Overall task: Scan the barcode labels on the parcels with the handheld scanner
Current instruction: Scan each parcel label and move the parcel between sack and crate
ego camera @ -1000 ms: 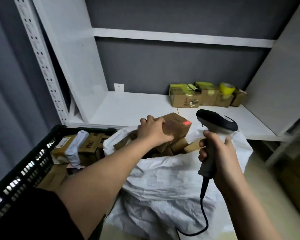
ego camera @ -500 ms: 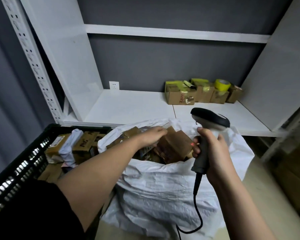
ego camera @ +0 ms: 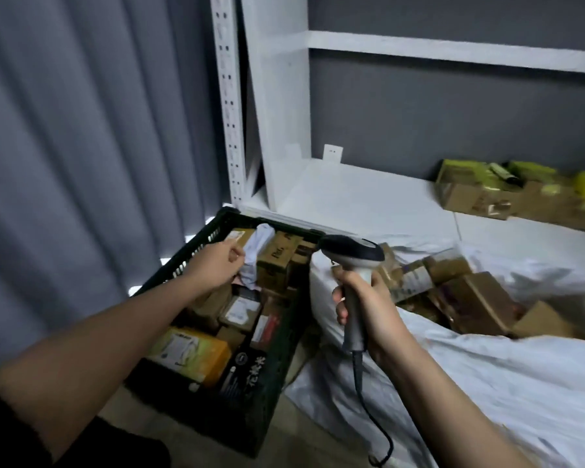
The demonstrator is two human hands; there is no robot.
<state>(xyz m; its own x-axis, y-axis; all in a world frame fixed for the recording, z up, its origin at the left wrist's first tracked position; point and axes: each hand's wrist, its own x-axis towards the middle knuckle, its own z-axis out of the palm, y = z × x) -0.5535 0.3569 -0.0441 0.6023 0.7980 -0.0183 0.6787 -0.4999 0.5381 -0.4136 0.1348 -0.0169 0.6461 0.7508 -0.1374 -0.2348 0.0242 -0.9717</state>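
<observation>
Head view: the right hand [ego camera: 368, 309] is wrapped around the grey grip of the handheld scanner [ego camera: 353, 261], holding it upright, its dark head pointing left toward the crate; a black cable [ego camera: 374, 413] hangs from the base of the grip. The left hand [ego camera: 217, 261] reaches over the far left part of the black plastic crate [ego camera: 250, 430], its fingers loosely bent and touching or nearly touching a labelled brown parcel [ego camera: 238, 238] at the far end; whether it actually pinches the parcel I cannot tell. Just beside that parcel lies a white soft-wrapped parcel [ego camera: 259, 251], then a stack of brown boxes [ego camera: 277, 261]. Nearer in the crate lie a yellow parcel [ego camera: 190, 352] with a white label and a dark box with white characters [ego camera: 247, 373]. Right of the crate, a white woven sack [ego camera: 487, 383] lies open with more brown parcels [ego camera: 466, 298] inside. Behind stands a white shelf [ego camera: 358, 197] carrying boxes with yellow tape [ego camera: 507, 194]. A grey curtain [ego camera: 81, 146] hangs at the left
</observation>
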